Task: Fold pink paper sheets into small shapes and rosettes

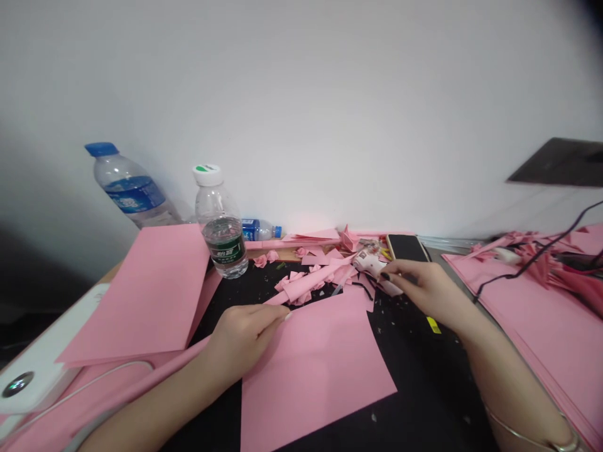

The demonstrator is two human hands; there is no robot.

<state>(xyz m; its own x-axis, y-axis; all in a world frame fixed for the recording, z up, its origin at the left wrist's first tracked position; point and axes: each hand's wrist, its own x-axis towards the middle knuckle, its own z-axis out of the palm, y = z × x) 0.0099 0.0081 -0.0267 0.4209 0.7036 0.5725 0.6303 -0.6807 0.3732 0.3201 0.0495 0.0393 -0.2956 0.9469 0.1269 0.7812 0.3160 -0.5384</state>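
Observation:
My left hand (242, 339) lies on the upper edge of a large pink paper sheet (311, 376), fingers together, with its fingertips just below a rolled pink paper strip (306, 282). My right hand (419, 292), with dark-painted nails, closes around a white hot glue gun (372, 265), though its grip is partly hidden. Small pink paper roses (260, 260) and pink scraps (325, 257) lie around the roll. Another stack of pink sheets (141, 292) lies to the left.
A black work mat (424, 376) is flecked with paper bits. A phone (407, 248) lies at the back. Behind the stack stand several water bottles (221, 223). A white device (42, 351) sits at the left, and pink paper with a black cable (532, 263) lies at the right.

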